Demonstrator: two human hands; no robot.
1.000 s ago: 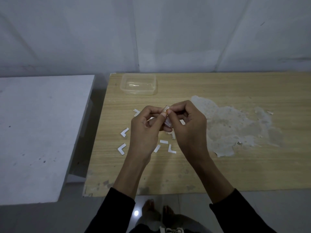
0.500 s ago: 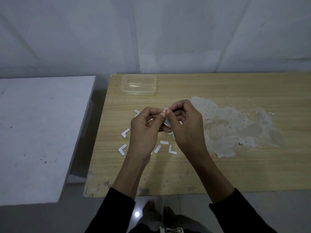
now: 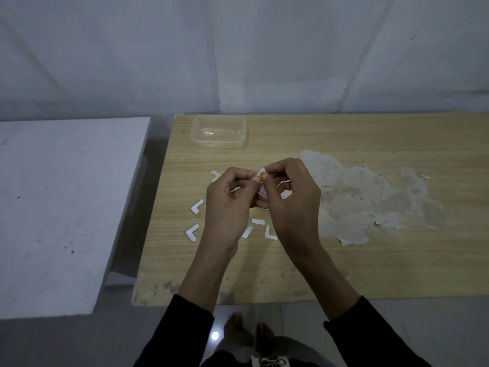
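Above the wooden table (image 3: 344, 263), my left hand (image 3: 227, 205) and my right hand (image 3: 291, 205) meet and pinch one small white piece (image 3: 261, 172) between thumbs and fingertips. Most of that piece is hidden by my fingers. Several white L-shaped and straight pieces lie on the table under and around my hands, such as an L-shaped piece (image 3: 197, 206), a second L-shaped piece (image 3: 192, 232) and a short strip (image 3: 258, 221).
A clear plastic container (image 3: 218, 131) stands empty at the table's far left. A large patch of peeled veneer (image 3: 370, 197) spreads to the right. A white surface (image 3: 60, 207) sits left of the table across a gap. My feet (image 3: 248, 327) show below the near edge.
My hands have stayed together over the same spot; the fingertips shifted slightly on the small white piece, which now shows less above them.
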